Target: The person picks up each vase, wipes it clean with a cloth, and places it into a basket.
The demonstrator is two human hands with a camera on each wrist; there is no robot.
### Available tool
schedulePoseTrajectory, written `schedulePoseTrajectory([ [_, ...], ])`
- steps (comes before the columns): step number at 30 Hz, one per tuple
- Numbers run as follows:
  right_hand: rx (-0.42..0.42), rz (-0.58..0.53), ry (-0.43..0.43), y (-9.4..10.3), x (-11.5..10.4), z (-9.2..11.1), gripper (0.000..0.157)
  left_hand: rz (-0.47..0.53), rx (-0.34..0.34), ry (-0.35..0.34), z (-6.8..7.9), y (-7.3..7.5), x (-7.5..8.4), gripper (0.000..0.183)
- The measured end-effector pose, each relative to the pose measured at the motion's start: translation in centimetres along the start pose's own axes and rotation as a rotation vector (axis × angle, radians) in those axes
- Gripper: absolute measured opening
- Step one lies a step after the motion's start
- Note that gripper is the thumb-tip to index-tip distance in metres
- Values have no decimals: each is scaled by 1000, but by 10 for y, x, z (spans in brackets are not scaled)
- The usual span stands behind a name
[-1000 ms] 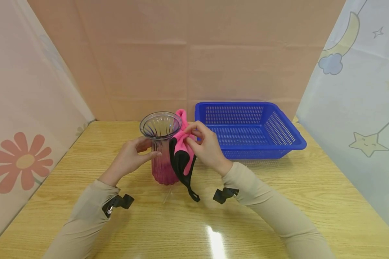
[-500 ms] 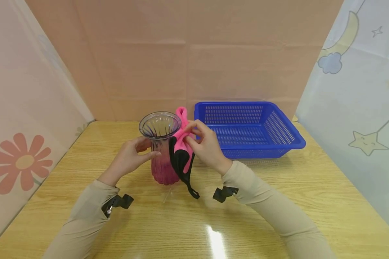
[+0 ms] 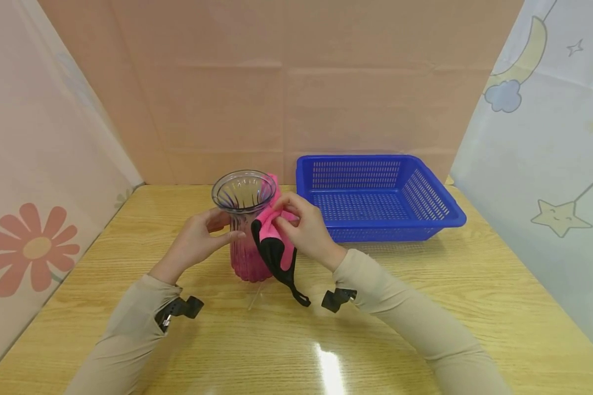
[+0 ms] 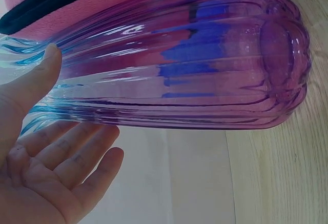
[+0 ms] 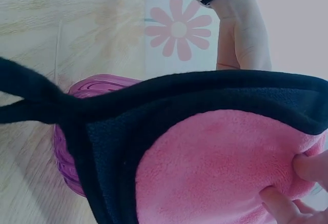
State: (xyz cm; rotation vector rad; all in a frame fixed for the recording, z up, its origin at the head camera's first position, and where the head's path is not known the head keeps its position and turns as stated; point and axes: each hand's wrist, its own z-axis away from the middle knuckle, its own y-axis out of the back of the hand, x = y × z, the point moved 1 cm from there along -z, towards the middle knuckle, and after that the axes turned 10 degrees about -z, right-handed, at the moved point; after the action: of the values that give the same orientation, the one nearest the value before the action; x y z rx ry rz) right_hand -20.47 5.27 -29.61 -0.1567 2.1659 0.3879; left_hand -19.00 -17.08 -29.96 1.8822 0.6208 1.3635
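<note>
A ribbed glass vase, clear at the flared rim and purple-pink toward the base, stands upright on the table. My left hand holds its neck from the left, thumb on the near side and fingers reaching round behind. With thumb and fingertips, my right hand pinches a pink plush cloth with black edging against the vase's right side. From the cloth's lower corner hangs a black loop. In the right wrist view the cloth covers most of the vase, and only the purple base shows.
A blue slotted plastic basket stands at the back right, close behind my right hand. The wood-grain table ends at a tan backdrop, with printed side panels left and right.
My right hand has moved slightly down and left with the cloth. The cloth's upper end has sunk partly behind the vase rim. The left hand and vase stay put.
</note>
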Motion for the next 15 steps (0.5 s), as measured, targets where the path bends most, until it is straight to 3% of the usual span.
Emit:
schedulePoseTrajectory([
  [15,-72,147,46,-1,8,4,10,-13,7,-1,1,0,1,62],
])
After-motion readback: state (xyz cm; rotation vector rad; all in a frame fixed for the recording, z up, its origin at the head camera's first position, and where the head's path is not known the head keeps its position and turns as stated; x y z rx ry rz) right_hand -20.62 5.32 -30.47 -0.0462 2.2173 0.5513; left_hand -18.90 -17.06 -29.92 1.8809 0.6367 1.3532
